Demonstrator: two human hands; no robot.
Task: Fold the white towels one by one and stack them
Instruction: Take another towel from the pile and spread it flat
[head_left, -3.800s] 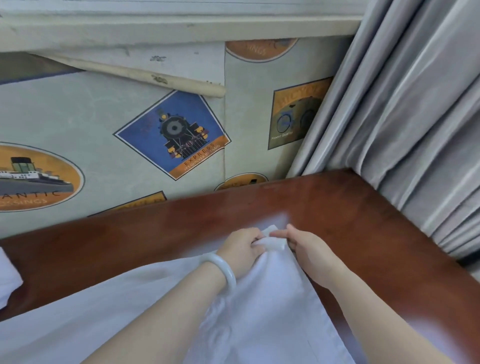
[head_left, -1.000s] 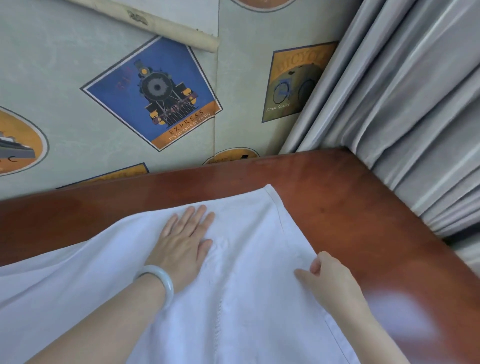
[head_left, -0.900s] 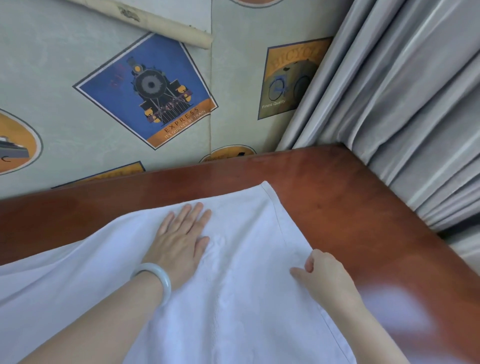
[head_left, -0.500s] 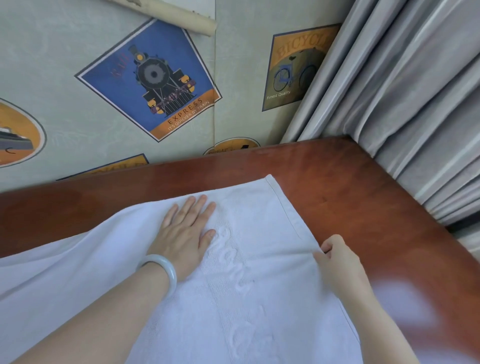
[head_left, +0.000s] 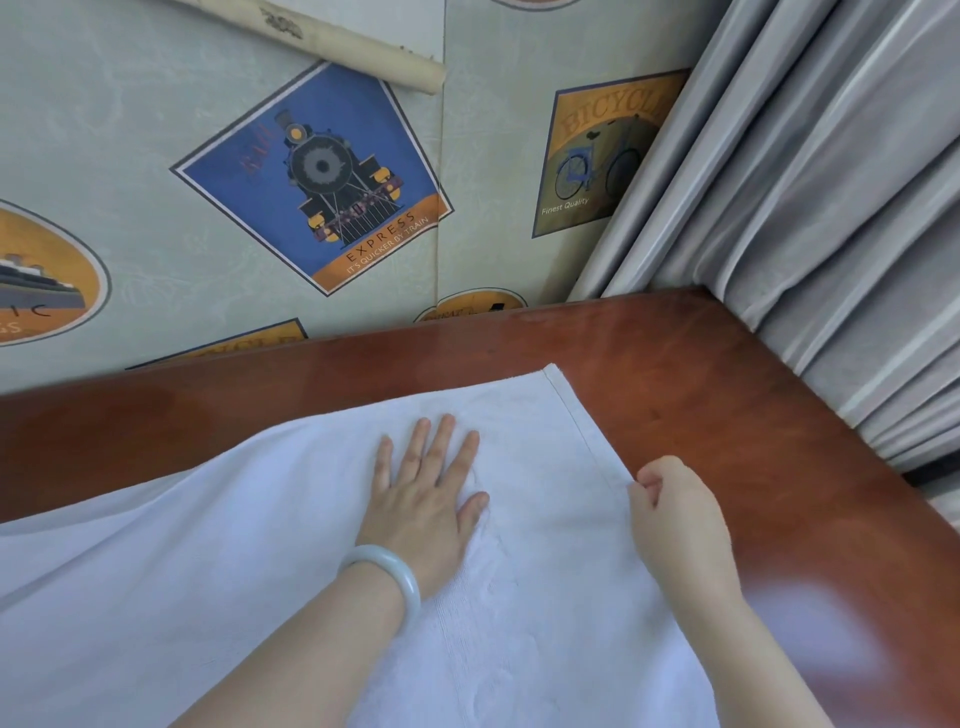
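Tension is the reason for both holds. My left hand (head_left: 423, 499) lies wide and flat on the white terry-cloth towel (head_left: 234, 545), palm down with the fingers straight and a little spread. That pins the cloth to the glossy reddish-brown wooden table (head_left: 753, 415) so it cannot slide when the edge is pulled. The pale jade-coloured bangle (head_left: 387, 571) on that wrist rests on the towel just behind the palm.

My right hand (head_left: 675, 514) is curled narrow at the towel's stitched right hem (head_left: 582, 431), thumb and fingertips pinching the edge where it meets bare wood. I judge the pinch is there to draw the hem outward, away from the pressing palm, and take the slack out of the stretch between the two hands.

The towel lies spread on the table. Its far right corner points toward the patterned wall with the blue locomotive poster (head_left: 317, 176), near the grey pleated curtain (head_left: 831, 208). The left part still ripples and runs out of view, and the near part passes under my forearms. I cannot tell from here whether it is a single layer or already doubled.

As I read it, this is squaring and flattening before the next fold. No finished stack is in view, so the task seems far from done. The risk is pulling the hem crooked and skewing the corner.
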